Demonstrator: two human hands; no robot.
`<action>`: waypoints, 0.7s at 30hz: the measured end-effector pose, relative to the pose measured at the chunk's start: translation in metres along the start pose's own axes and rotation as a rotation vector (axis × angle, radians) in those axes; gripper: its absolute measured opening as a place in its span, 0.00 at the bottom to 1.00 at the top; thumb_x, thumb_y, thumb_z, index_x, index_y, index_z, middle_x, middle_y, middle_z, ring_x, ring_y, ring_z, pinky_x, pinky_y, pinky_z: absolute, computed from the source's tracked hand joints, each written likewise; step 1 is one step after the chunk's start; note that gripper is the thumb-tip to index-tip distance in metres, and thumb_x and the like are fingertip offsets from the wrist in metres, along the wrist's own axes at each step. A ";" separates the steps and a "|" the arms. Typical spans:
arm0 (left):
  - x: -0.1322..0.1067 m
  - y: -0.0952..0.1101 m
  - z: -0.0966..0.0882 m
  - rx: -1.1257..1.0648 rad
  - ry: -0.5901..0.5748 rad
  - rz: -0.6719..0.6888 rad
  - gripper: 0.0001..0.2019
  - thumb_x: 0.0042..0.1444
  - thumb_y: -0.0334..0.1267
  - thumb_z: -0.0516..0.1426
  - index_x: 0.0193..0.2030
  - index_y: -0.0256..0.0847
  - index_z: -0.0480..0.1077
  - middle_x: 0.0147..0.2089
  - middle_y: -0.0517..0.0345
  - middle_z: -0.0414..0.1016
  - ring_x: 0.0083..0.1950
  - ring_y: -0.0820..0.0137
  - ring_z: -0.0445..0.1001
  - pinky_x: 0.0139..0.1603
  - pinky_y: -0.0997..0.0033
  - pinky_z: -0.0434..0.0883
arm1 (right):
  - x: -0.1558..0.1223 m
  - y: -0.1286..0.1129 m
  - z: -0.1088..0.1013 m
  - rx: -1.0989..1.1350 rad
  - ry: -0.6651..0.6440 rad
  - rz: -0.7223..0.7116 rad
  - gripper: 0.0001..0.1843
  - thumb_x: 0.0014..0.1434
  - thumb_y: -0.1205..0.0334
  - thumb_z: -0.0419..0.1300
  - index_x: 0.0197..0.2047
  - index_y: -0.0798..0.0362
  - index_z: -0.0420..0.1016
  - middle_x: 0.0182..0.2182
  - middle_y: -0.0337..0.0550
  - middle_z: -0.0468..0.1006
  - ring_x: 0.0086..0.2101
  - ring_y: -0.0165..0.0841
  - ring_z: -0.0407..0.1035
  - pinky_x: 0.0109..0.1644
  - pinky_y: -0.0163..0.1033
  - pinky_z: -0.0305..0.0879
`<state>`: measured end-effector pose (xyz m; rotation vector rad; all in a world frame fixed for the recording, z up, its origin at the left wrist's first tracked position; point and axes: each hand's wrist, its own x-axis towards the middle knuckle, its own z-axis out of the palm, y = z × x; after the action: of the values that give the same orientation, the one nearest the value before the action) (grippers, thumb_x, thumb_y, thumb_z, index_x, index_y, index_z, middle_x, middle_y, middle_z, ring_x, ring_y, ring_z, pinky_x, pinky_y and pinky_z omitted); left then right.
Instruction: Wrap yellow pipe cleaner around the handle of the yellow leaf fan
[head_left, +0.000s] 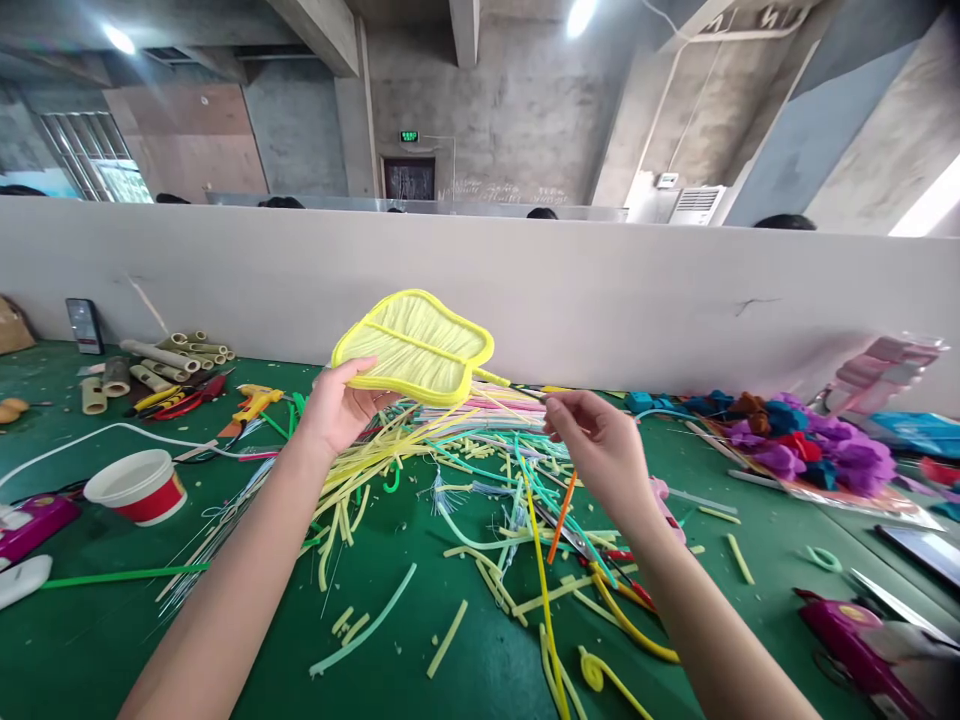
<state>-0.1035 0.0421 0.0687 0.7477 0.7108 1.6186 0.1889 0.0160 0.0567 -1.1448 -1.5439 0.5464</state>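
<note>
Here our left grip (339, 402) clamps the yellow leaf shape (431, 348), partly hidden behind it; our right grip (600, 435) pinches a thin dark piece (535, 393), its end covered.

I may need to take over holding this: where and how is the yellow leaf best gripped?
Probably pinch the yellow leaf by its lower-left rim, coming from the left, thumb on its face and the rest beneath, as the left hand does. It is flat, and its stem sticks out opposite, toward the right hand.
</note>
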 end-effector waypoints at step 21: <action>-0.017 0.048 -0.020 1.139 -0.146 -0.009 0.22 0.58 0.57 0.57 0.46 0.40 0.75 0.47 0.46 0.83 0.46 0.59 0.82 0.44 0.66 0.78 | -0.012 -0.046 -0.039 0.105 0.337 -0.285 0.09 0.65 0.56 0.62 0.36 0.53 0.73 0.23 0.37 0.75 0.20 0.24 0.60 0.22 0.31 0.58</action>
<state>-0.1455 0.0164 0.0925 1.6270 1.5368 1.0234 0.2069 -0.0231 0.1008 -0.8661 -1.3378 0.2257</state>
